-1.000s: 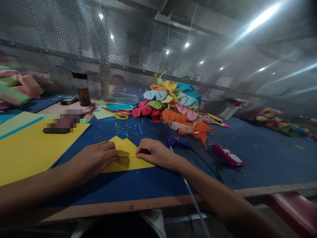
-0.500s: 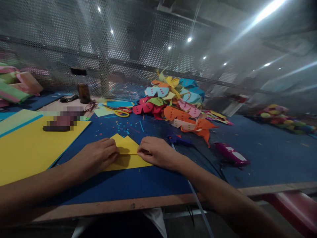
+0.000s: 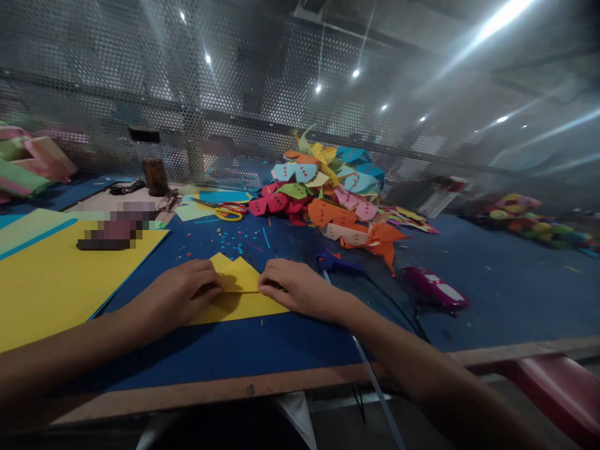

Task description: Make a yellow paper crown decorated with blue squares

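Observation:
A sheet of yellow paper (image 3: 244,305), folded with a crease across it and two peaks at the far side, lies on the blue table in front of me. My left hand (image 3: 194,289) pinches the fold at its left end, fingers curled. At the right end of the same fold, my right hand (image 3: 288,284) grips the paper with thumb and fingers together. The paper under both palms is hidden. Just right of my right hand lies a blue glue gun (image 3: 340,262) with a clear glue stick (image 3: 375,381) trailing over the table edge.
Large yellow sheets (image 3: 51,287) lie at left, a blurred-out object on them. Behind are scissors (image 3: 229,212), a jar (image 3: 154,165) and paper scraps (image 3: 234,240). Folded paper butterflies (image 3: 328,187) are heaped at centre back. A purple device (image 3: 438,290) sits right; a red stool (image 3: 557,394) stands below.
My left fingers have shifted slightly on the fold. The right hand keeps its grip, and the whole view has moved a little.

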`<state>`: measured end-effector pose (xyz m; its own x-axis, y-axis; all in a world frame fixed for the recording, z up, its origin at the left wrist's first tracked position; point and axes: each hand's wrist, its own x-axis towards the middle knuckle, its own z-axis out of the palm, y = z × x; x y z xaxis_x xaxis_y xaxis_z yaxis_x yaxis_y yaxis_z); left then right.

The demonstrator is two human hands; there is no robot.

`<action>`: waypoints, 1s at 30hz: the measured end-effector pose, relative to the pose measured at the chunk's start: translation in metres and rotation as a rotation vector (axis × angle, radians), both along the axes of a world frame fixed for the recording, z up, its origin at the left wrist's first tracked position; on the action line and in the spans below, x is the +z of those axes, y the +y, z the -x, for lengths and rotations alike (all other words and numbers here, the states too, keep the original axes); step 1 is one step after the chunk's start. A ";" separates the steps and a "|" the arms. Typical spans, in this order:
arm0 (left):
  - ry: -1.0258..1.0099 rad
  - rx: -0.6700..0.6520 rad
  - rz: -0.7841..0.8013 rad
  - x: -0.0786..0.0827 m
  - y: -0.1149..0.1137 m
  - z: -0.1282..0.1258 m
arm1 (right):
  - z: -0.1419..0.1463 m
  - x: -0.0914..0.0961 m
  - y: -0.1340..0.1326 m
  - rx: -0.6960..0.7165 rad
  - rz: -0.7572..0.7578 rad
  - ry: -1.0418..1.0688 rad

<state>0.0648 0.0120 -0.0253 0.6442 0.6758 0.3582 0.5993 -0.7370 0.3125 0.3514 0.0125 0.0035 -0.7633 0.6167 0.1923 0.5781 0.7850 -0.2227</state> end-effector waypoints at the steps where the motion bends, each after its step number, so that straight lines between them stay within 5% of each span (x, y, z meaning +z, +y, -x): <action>1: -0.008 0.003 0.019 -0.001 0.002 0.001 | 0.000 0.000 0.000 -0.010 0.024 -0.001; 12: -0.049 0.021 0.101 -0.002 0.011 0.003 | 0.003 -0.002 0.005 -0.094 0.106 0.048; 24: -0.012 -0.065 -0.058 -0.008 -0.002 0.006 | -0.003 0.002 0.001 -0.019 0.149 0.138; 30: -0.036 -0.097 -0.186 -0.002 -0.006 0.005 | -0.002 -0.005 0.004 0.046 -0.068 0.082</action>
